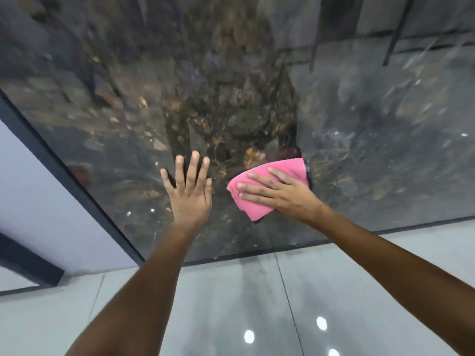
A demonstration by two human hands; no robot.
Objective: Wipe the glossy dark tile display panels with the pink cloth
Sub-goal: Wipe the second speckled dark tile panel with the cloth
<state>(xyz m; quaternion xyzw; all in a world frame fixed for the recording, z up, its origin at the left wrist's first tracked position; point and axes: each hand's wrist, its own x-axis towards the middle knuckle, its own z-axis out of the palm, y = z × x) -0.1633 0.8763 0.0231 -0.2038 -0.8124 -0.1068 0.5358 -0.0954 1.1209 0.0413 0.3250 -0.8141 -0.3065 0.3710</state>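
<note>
Panel (257,86) top blurred, cut off at frame edge. One pink cloth (259,194) centre-right, part hidden under right hand (280,192), fingers straight, slightly spread, pressing cloth on panel. Left hand (186,191) centre, fingers spread flat on glass. Two hands, one cloth.

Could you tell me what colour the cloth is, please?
The cloth is bright pink, seen in the head view.

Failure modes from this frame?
1. The left hand lies bare and flat on the glossy dark panel, so it may leave prints on it.
2. The right hand presses the pink cloth with straight fingers, no grip; the folded cloth could slip out mid-stroke.
</note>
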